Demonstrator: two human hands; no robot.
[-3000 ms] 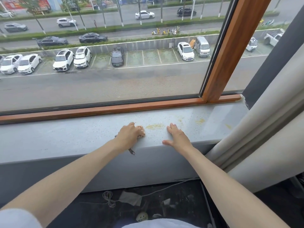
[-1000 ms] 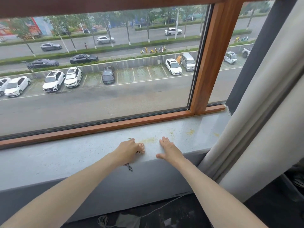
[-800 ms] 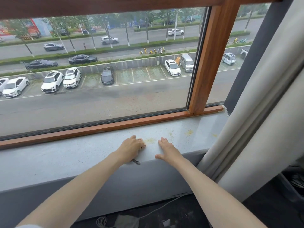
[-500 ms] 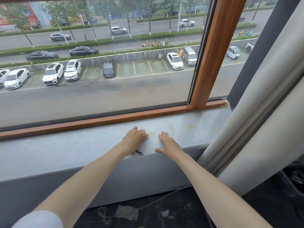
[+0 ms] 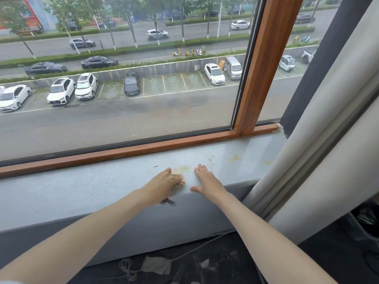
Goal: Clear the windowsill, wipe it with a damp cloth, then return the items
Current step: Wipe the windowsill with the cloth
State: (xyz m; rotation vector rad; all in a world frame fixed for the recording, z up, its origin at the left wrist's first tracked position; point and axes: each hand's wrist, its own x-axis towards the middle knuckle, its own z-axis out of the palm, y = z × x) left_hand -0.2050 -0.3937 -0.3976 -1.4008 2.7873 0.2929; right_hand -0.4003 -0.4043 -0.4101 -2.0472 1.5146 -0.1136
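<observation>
The grey speckled windowsill (image 5: 82, 189) runs below the wood-framed window. My left hand (image 5: 164, 181) lies on it with the fingers curled over a small dark patterned cloth (image 5: 168, 201). Only a corner of the cloth shows, at the sill's front edge. My right hand (image 5: 207, 181) rests flat on the sill just to the right, fingers straight and holding nothing. A yellowish stain (image 5: 181, 170) sits between the two hands' fingertips.
More yellow spots (image 5: 234, 158) mark the sill further right. A pale curtain (image 5: 328, 140) hangs over the sill's right end. The wooden window frame (image 5: 264, 68) rises behind. A coiled cable (image 5: 127, 267) and scraps lie on the dark floor below.
Both hands stay at the same spot by the stain. My left hand has shifted slightly with the cloth, whose corner now pokes out toward the front right. The view has tilted a little.
</observation>
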